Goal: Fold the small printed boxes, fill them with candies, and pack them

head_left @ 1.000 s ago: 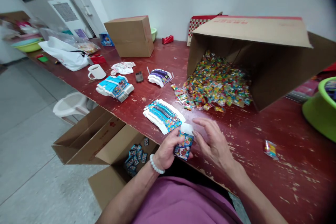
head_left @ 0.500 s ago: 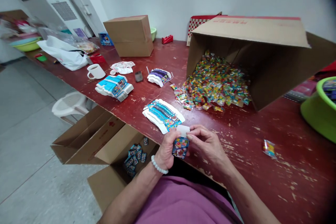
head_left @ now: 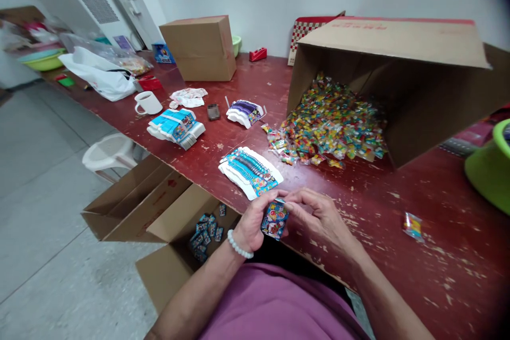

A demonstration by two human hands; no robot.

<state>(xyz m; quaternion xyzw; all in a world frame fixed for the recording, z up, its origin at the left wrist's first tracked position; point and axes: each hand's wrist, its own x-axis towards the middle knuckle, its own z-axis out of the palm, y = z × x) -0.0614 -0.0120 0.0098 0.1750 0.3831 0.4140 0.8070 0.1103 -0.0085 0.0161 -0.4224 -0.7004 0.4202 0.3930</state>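
Observation:
A small blue printed candy box (head_left: 274, 219) is held upright at the table edge. My left hand (head_left: 252, 223) wraps round it from the left, a pale bead bracelet on the wrist. At its top right corner, the fingers of my right hand (head_left: 314, 210) pinch the lid flap, which lies folded over the opening. Just beyond my hands rests a fanned stack of flat blue cartons (head_left: 251, 171). Wrapped gummy candies (head_left: 330, 122) spill out of a large cardboard box (head_left: 402, 40) lying on its side. One wrapped candy (head_left: 413, 226) lies alone to the right.
Below the table edge on the left, an open carton (head_left: 181, 218) holds several small blue boxes (head_left: 205, 234). Farther back are banded blue cartons (head_left: 176, 126), purple cartons (head_left: 244, 112), a white mug (head_left: 147, 102) and a closed cardboard box (head_left: 199, 50). A green basin (head_left: 488, 170) stands at right.
The white flap that stood up from the small box is now folded down over its top. Both hands stay on the box, and the view has shifted slightly.

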